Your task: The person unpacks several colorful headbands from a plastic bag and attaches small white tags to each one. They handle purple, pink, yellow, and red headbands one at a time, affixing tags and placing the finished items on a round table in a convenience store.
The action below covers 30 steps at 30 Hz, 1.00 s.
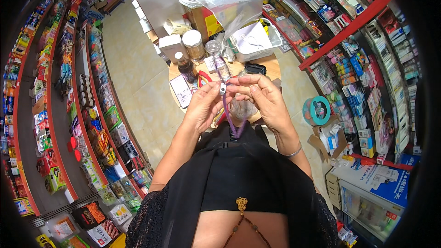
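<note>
Hands: left (204, 107) pinches purple cord (226, 107), right (269, 104) half-curled, hold unclear; long axis toward person (243, 179).

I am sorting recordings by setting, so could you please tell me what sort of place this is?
Probably a small convenience shop: long grey, red-edged shelves packed with colourful plastic packets run along the left, and tall red-railed racks hold packaged goods on the right.
</note>
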### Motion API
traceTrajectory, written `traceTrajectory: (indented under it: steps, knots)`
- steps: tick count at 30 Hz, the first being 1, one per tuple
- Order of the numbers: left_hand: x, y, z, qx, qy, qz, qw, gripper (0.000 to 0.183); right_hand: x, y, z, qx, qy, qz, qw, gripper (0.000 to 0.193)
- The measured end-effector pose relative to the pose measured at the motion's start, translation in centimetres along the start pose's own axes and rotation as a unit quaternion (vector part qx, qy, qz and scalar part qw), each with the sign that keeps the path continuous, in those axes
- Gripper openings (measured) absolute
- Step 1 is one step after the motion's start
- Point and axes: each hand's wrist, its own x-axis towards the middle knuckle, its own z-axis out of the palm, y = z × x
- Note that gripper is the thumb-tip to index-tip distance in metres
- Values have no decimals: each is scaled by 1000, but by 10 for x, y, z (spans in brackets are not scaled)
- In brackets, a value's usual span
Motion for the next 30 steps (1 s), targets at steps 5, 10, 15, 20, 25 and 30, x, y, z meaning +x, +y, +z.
traceTrajectory:
  steps: [5, 10, 15, 20, 25, 30]
  knots:
    - [0, 0, -7, -80, 7, -42, 996, 22, 1, 1, 2, -11, -2, -11, 1000, 29]
    - [0, -1, -9, -95, 13, -39, 995, 22, 1, 7, -1, -32, -2, -12, 999, 29]
    - [-3, -2, -6, -122, -9, -47, 991, 22, 0, 12, -5, -62, -5, -25, 998, 27]
    - [-5, -1, -3, -180, -34, -73, 980, 25, -3, 17, -11, -78, 14, -35, 996, 20]
    - [-4, -4, -5, -206, -25, -82, 975, 22, -3, 10, -14, -233, 52, -97, 966, 13]
    - [-5, -6, -1, -197, -7, -81, 977, 20, -4, 12, -15, -185, 81, -62, 977, 10]
